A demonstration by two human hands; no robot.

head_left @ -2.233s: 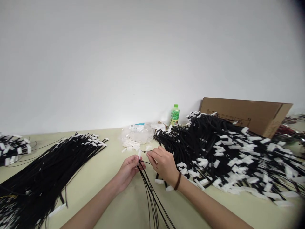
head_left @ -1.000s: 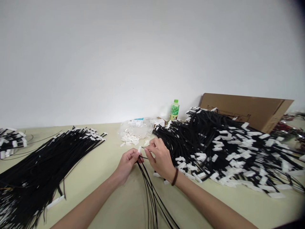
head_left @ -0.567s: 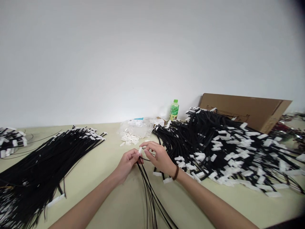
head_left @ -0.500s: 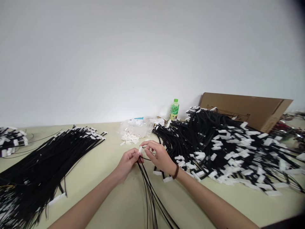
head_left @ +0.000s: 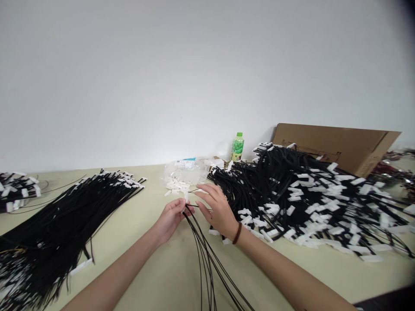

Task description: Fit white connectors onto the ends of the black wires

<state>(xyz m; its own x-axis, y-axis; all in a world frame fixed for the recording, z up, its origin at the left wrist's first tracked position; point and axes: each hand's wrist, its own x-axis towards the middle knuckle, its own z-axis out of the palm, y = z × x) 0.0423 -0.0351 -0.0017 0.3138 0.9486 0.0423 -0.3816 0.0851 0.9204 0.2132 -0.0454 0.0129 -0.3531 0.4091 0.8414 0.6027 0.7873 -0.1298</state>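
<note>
Between thumb and fingers, my left hand (head_left: 174, 217) pinches a small white connector (head_left: 186, 196) at the end of several black cables (head_left: 207, 255). The cables hang down toward the table's front edge. My right hand (head_left: 218, 211) is just to the right, fingers spread, with thin black wires passing under or behind it. I see nothing gripped in it. Beyond my hands, loose white connectors (head_left: 177, 185) lie in front of and inside a clear plastic bag (head_left: 193, 172).
A large heap of black cables with white ends (head_left: 292, 194) fills the right side. Another bundle of black cables (head_left: 65, 216) lies at left. A green-capped bottle (head_left: 237, 147) and a cardboard sheet (head_left: 327, 144) stand at the back, near the wall (head_left: 162, 77).
My right hand has let go of the white connector and its fingers have spread apart. My left hand has moved slightly left and up with the connector and cables.
</note>
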